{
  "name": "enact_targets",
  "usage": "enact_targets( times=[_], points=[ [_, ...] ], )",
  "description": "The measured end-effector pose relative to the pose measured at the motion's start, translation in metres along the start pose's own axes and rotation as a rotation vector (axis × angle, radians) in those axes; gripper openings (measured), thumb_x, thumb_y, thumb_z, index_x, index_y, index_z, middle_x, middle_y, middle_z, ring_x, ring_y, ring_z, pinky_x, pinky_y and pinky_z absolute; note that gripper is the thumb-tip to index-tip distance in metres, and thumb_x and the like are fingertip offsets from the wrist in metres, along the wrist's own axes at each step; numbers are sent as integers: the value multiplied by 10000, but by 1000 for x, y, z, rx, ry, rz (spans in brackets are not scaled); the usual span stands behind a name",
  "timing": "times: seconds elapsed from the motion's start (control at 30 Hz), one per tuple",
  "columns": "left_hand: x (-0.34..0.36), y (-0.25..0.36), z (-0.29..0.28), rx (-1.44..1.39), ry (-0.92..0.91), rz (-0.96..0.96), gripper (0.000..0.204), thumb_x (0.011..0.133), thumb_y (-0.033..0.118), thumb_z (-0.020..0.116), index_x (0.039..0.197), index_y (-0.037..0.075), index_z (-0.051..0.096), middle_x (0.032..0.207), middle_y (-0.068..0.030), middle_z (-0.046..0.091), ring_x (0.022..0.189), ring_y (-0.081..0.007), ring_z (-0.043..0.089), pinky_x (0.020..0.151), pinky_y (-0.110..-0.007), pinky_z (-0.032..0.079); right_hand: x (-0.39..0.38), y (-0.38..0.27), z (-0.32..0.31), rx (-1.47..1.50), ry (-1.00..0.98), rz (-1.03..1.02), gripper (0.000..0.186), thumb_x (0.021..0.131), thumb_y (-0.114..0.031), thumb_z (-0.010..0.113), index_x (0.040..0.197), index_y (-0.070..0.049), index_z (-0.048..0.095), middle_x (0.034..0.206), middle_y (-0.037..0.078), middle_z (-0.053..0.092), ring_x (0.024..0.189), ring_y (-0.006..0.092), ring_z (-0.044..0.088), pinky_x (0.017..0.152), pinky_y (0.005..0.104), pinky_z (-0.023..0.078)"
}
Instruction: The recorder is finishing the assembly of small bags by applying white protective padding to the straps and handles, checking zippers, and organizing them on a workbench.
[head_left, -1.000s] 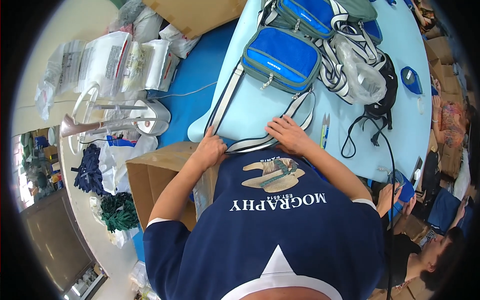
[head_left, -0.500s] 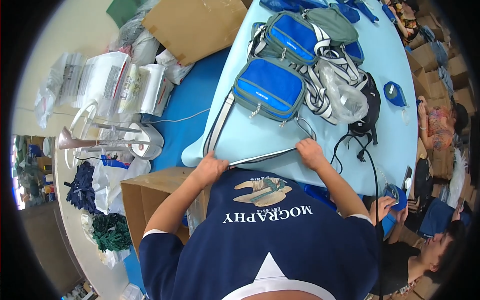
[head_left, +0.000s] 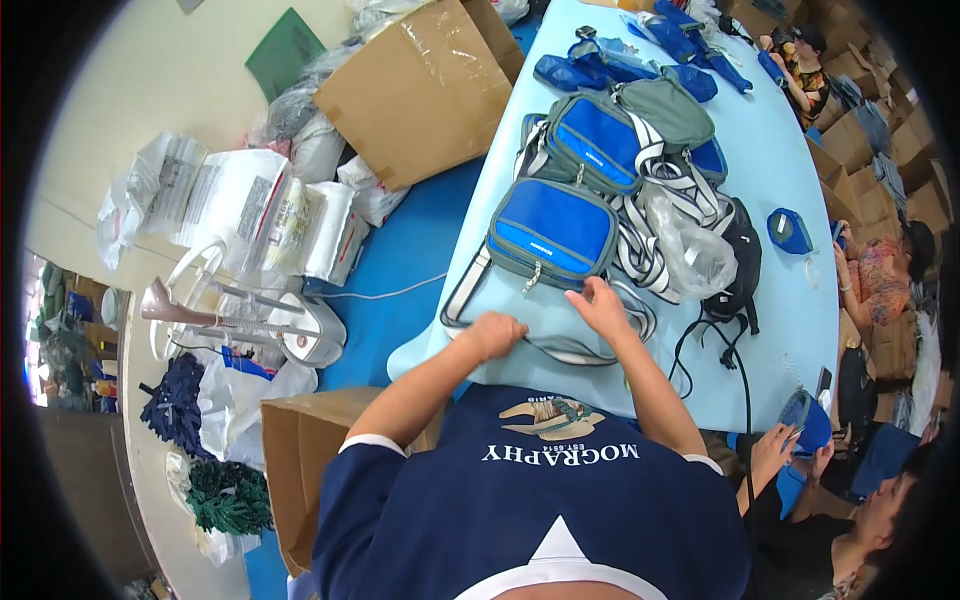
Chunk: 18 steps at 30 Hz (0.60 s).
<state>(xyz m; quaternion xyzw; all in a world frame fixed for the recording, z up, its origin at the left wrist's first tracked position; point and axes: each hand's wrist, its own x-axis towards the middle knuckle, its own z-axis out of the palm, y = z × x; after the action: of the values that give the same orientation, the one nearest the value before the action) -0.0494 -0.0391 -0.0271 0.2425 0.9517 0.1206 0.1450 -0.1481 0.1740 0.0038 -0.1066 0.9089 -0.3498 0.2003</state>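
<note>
A blue and grey bag [head_left: 553, 225] lies flat on the light blue table, with a dangling zipper pull at its lower edge. Its black and white strap [head_left: 575, 354] loops loosely below it, towards my body. My left hand [head_left: 497, 336] is over the left part of this loop, fingers curled closed around the strap, though the grip is partly hidden. Just below the bag's lower right corner is my right hand [head_left: 602, 308], its fingers apart and holding nothing, close to the strap's right side.
More blue and grey bags [head_left: 600, 140] lie behind, beside tangled straps and a clear plastic bag [head_left: 690, 245]. A black bag [head_left: 738, 265] with cords is at right. A cardboard box [head_left: 300, 480] stands at lower left. A co-worker's hands [head_left: 775, 452] hold a blue piece.
The strap, stretched straight between my hands before, now hangs slack in a curve. My right hand has let go and moved up towards the bag. The whole view has shifted.
</note>
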Motion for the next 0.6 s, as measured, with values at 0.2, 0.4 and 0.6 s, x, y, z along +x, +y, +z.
enact_targets(
  times=[0.2, 0.4, 0.6],
  points=[
    [4, 35, 12, -104, -38, 167, 155, 726, 95, 532, 880, 92, 546, 692, -118, 614, 683, -313, 620, 574, -425, 486, 79, 11, -1, -16, 111, -232, 756, 739, -356, 676, 1269, 78, 355, 1252, 256, 453, 1157, 376, 451, 953, 407, 389],
    [-8, 32, 17, -219, 12, 58, 120, 776, 147, 564, 862, 68, 535, 768, -112, 585, 726, -335, 595, 601, -415, 478, -16, 21, 5, -328, 112, -806, 373, 728, -270, 667, 997, -29, 574, 986, 129, 585, 920, 297, 550, 780, 403, 445],
    [-15, 39, 2, -138, 33, 132, 157, 722, 172, 635, 827, 88, 554, 781, -72, 534, 830, -247, 564, 868, -405, 411, -90, 64, 15, -485, -191, -841, 154, 712, -174, 657, 804, -77, 582, 736, 81, 550, 774, 268, 538, 688, 378, 437]
  ],
)
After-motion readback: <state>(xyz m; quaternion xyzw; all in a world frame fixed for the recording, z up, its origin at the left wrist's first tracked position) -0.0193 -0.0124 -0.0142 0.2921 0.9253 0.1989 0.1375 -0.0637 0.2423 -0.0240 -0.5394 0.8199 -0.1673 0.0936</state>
